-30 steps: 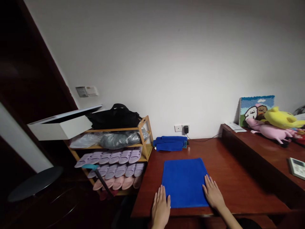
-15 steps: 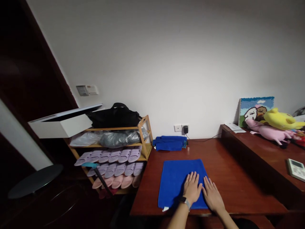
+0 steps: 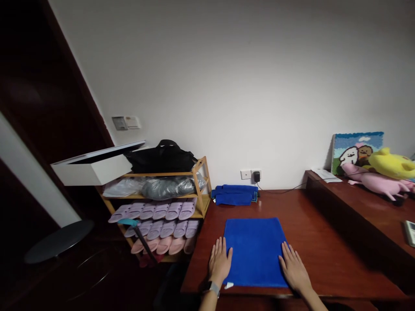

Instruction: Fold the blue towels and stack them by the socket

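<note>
A blue towel (image 3: 256, 250) lies spread flat near the front edge of the brown wooden table (image 3: 327, 250), with a small white label at its lower left corner. My left hand (image 3: 220, 261) rests flat at the towel's left edge, fingers stretched out, a watch on its wrist. Along the right edge lies my right hand (image 3: 294, 267), also flat with its fingers extended. Neither hand holds anything. Behind, against the wall, sits a stack of folded blue towels (image 3: 235, 195).
Left of the table stands a wooden rack (image 3: 203, 181) with purple and pink slippers, a black bag (image 3: 162, 159) and a white box (image 3: 94, 170). A raised ledge on the right bears plush toys (image 3: 378, 181) and a picture (image 3: 359, 151). A black plug (image 3: 257, 176) trails a cable.
My left hand has moved left from the middle of the towel to its left edge. My right hand stays at the right edge. The view has shifted slightly.
</note>
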The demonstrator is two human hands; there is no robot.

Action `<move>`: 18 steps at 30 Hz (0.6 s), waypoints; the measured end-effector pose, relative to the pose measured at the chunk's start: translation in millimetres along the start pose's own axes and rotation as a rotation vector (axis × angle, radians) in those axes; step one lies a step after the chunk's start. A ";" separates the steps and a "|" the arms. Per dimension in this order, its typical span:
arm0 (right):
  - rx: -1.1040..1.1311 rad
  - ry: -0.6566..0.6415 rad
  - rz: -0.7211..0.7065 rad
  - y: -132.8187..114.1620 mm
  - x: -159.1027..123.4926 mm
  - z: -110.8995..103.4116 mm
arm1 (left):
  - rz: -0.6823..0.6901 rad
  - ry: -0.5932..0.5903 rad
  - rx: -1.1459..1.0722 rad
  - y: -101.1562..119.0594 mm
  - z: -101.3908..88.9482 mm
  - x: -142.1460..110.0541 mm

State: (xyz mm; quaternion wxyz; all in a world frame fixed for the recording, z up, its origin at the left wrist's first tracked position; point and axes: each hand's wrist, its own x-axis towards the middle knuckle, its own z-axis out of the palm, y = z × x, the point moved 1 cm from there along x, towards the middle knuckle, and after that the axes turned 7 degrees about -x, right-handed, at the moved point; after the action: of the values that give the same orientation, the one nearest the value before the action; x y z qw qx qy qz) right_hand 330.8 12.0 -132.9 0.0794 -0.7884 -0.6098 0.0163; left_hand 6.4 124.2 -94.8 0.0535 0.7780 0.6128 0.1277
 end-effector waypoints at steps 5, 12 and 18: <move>-0.011 0.019 0.008 5.6 15.7 -7.1 | 0.017 0.042 -0.013 -5.6 5.2 -8.3; -0.015 -0.096 0.028 -0.9 85.2 -33.2 | 0.037 0.028 -0.033 -3.3 -0.6 -10.6; -0.015 -0.122 0.019 -7.5 119.9 -27.7 | 0.027 0.047 -0.009 -6.9 4.3 -18.4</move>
State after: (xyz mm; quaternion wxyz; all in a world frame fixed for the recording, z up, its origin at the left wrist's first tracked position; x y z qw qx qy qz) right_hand 357.7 126.5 -96.0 0.0360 -0.7922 -0.6062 0.0607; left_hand -2.9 108.4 -103.0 0.0408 0.7828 0.6027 0.1496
